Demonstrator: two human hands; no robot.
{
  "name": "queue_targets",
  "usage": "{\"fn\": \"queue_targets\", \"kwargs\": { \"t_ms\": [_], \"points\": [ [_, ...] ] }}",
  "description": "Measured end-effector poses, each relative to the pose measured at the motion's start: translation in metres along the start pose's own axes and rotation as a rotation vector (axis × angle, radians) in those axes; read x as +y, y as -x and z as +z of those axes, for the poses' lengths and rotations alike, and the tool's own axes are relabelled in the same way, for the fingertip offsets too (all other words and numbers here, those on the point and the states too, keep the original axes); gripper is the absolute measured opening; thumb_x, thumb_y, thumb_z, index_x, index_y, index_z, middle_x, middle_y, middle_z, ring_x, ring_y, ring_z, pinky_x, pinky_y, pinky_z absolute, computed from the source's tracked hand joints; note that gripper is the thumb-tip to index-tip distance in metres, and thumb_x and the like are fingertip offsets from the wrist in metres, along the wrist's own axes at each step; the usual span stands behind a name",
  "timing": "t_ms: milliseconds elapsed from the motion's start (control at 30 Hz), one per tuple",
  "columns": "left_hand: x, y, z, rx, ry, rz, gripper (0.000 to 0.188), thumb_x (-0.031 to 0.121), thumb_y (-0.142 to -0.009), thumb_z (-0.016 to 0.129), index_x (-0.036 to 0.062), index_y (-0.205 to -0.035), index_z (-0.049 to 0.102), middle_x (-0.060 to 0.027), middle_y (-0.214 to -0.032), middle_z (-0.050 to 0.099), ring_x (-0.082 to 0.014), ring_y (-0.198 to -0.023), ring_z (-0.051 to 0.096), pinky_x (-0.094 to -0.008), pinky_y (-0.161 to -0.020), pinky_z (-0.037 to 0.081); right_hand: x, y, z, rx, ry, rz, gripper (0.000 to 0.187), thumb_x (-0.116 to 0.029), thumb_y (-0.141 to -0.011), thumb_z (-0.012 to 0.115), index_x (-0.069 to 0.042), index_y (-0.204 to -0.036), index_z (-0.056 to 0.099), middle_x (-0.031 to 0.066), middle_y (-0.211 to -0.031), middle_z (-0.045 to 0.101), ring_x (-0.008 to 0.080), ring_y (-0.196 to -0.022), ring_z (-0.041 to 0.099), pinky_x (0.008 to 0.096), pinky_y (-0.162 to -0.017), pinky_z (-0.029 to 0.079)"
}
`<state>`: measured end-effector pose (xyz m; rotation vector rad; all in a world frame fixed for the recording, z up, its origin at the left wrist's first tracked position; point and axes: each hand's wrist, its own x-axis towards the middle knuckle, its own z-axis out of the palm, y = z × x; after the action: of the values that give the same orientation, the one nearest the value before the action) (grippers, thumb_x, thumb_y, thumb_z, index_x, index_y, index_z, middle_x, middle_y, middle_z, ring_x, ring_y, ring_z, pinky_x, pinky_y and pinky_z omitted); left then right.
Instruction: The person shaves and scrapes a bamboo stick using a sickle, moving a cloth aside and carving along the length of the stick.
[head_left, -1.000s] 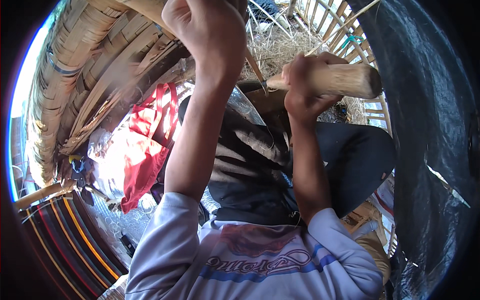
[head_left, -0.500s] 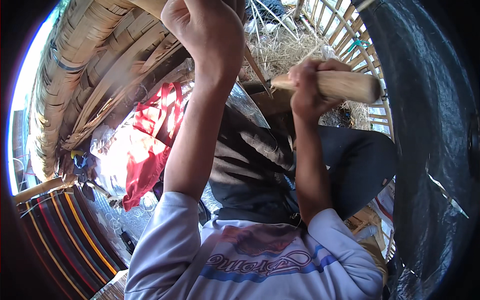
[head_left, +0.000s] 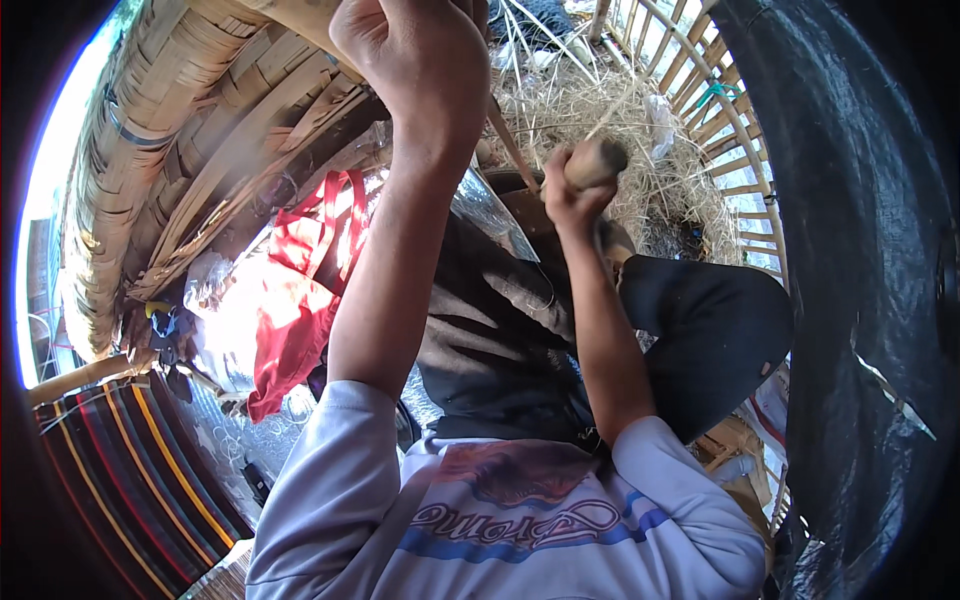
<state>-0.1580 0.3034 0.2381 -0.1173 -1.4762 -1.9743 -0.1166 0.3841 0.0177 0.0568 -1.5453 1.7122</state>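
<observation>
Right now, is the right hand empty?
No: the right hand is closed around a short wooden stick, raised in front of the straw.

The woven basket (head_left: 150,190) is made of flat bamboo strips, dry, pale brown and rough, and the stick (head_left: 596,160) in the right hand (head_left: 568,195) looks like smooth, matt wood. The red bag (head_left: 295,300) seems to be thin plastic with a slight shine, while the sheet (head_left: 860,250) on the right is dark, glossy plastic with wrinkles. The straw (head_left: 640,130) is dry and coarse, and the striped cloth (head_left: 130,470) looks soft and matt.
</observation>
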Motion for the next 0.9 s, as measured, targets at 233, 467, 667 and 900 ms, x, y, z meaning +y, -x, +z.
{"fn": "queue_targets", "kwargs": {
  "t_ms": [233,467,667,900],
  "points": [
    [-0.008,-0.009,-0.016,-0.032,-0.046,0.075,0.061,0.060,-0.093,0.036,0.0144,-0.055,0.022,0.0048,-0.048,0.017,-0.0075,-0.039,0.013,-0.0259,-0.039,0.012,0.012,-0.003,-0.003,-0.057,0.003,0.136,0.014,0.000,-0.075,0.068,-0.006,-0.069,0.056,-0.0001,-0.063,0.055,0.0081,-0.057,0.053,0.0234,-0.055,0.043],
    [-0.019,-0.016,-0.016,0.024,-0.038,0.090,0.057,0.058,-0.091,0.045,0.0194,-0.055,0.026,0.0079,-0.045,0.023,-0.0030,-0.037,0.017,-0.0240,-0.034,0.011,0.045,0.015,-0.013,-0.004,-0.050,0.067,0.021,0.003,-0.074,0.067,-0.002,-0.087,0.051,0.0052,-0.073,0.056,0.0125,-0.059,0.055,0.0269,-0.056,0.046],
    [-0.001,-0.017,-0.018,-0.050,0.035,0.128,0.053,0.055,-0.093,0.044,0.0180,-0.058,0.029,0.0073,-0.045,0.024,-0.0038,-0.036,0.017,-0.0242,-0.033,0.013,0.071,0.016,-0.016,-0.090,-0.024,0.283,0.013,0.000,-0.074,0.065,-0.003,-0.068,0.054,0.0003,-0.062,0.055,0.0123,-0.054,0.054,0.0285,-0.053,0.045],
    [-0.016,0.003,-0.027,-0.074,0.129,-0.103,0.050,0.056,-0.094,0.040,0.0112,-0.071,0.038,0.0031,-0.056,0.026,-0.0087,-0.045,0.022,-0.0254,-0.044,0.019,0.034,0.001,-0.021,-0.016,-0.267,0.373,0.014,0.004,-0.079,0.060,-0.004,-0.071,0.051,0.0007,-0.063,0.053,0.0082,-0.052,0.051,0.0243,-0.050,0.042]
  ]
}}
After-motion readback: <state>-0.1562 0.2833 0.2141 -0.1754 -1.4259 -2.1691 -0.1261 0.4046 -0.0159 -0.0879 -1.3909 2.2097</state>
